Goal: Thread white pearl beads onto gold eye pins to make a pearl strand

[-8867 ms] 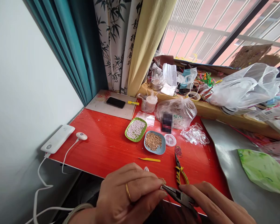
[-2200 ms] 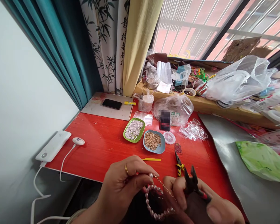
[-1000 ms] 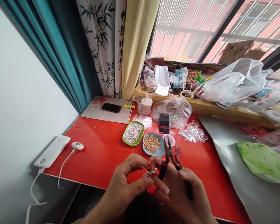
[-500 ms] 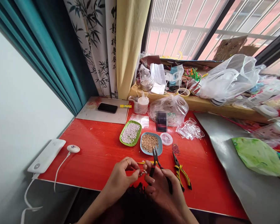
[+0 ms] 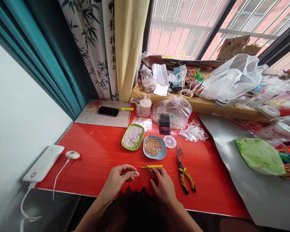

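Note:
My left hand (image 5: 118, 178) rests on the red table (image 5: 96, 151) near its front edge, fingers pinched on a string of pale pearl beads (image 5: 136, 174). Beside it, my right hand (image 5: 163, 186) is closed around black pliers (image 5: 150, 171), whose tips point left toward the beads. Yellow tweezers (image 5: 152, 166) lie just beyond both hands. A green dish of white pearls (image 5: 132, 137) and a blue dish of small gold pieces (image 5: 154, 147) sit further back.
Yellow-handled cutters (image 5: 185, 175) lie right of my right hand. A clear round lid (image 5: 170, 141), plastic bags (image 5: 172, 111), a phone (image 5: 108, 111) on a board, a white power bank (image 5: 43, 158) with cable and a cluttered shelf (image 5: 207, 108) surround the table. A grey sheet (image 5: 244, 183) lies at right.
The view has pulled back and up, so my hands look smaller and lower. The hands have come down onto the table. The pliers, upright before, now lie low pointing left.

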